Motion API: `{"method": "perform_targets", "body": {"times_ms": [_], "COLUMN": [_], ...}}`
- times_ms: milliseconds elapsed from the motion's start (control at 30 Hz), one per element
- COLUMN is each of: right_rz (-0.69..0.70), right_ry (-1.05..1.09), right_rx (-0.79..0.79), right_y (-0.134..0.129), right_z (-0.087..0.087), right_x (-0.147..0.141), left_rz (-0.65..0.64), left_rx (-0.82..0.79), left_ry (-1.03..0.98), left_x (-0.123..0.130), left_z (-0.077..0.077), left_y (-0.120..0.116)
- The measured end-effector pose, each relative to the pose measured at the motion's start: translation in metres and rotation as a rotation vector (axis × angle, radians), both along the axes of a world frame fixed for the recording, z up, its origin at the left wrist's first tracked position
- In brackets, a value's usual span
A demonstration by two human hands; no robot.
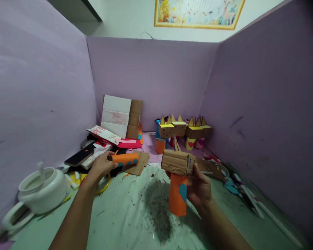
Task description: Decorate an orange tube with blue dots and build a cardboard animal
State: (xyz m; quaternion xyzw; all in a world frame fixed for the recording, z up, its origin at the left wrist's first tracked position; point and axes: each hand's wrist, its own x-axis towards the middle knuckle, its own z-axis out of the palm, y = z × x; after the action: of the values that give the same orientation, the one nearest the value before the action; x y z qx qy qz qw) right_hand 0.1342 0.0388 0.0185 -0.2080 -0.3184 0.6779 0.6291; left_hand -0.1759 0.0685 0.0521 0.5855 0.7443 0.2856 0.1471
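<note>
My left hand (103,165) is closed round one end of an orange paper tube (125,159) with blue spots, which lies sideways in the air above the left-middle of the table. My right hand (200,185) grips a cardboard piece (175,161) with a pointed strip rising behind it. Under that piece stands an upright orange tube (176,198) bearing a blue heart shape; whether the two are joined I cannot tell. Some of the right fingers are hidden behind the cardboard. A flat brown cardboard scrap (141,165) lies just beyond the tube in my left hand.
Box-shaped cardboard crafts with yellow points (172,129) stand at the back right, beside a short orange tube (160,146). A white teapot (43,189) is at the left, near a black phone (79,155). Folded cardboard (116,116) leans at the back. Pens (246,194) lie right.
</note>
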Motion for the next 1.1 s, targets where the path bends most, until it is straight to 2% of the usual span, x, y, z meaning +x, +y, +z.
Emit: {"method": "perform_targets", "body": {"times_ms": [67,167,233,300,467,567,800,1000,1100], "right_rz": [-0.015,-0.034,-0.047,-0.075,-0.143,-0.169,-0.231,-0.277,-0.295], "right_ry": [-0.014,-0.029,-0.041,-0.05,-0.065,-0.065,-0.142,-0.226,-0.241], "right_rx": [0.017,0.019,0.03,0.048,0.06,0.08,0.117,0.179,0.178], "right_y": [0.001,0.002,0.001,0.0,-0.003,-0.003,-0.009,-0.012,-0.01], "right_z": [-0.002,-0.003,-0.004,-0.003,-0.001,0.0,0.002,0.004,-0.001], "right_x": [0.001,0.001,0.0,-0.001,-0.002,0.0,0.001,-0.002,-0.002], "left_rz": [0.001,0.001,0.027,0.038,-0.053,-0.065,-0.116,-0.095,-0.088], "left_rx": [0.075,0.144,0.169,0.204,0.257,0.278,0.219,0.147,0.228], "left_ry": [-0.23,-0.727,-0.88,-0.917,-0.988,-1.009,-0.99,-0.986,-1.069], "left_x": [0.003,0.011,0.018,0.025,0.038,0.043,0.055,0.068,0.077], "left_z": [0.007,0.015,0.019,0.021,0.027,0.029,0.027,0.023,0.018], "left_y": [-0.002,-0.008,-0.013,-0.016,-0.024,-0.028,-0.033,-0.033,-0.031]}}
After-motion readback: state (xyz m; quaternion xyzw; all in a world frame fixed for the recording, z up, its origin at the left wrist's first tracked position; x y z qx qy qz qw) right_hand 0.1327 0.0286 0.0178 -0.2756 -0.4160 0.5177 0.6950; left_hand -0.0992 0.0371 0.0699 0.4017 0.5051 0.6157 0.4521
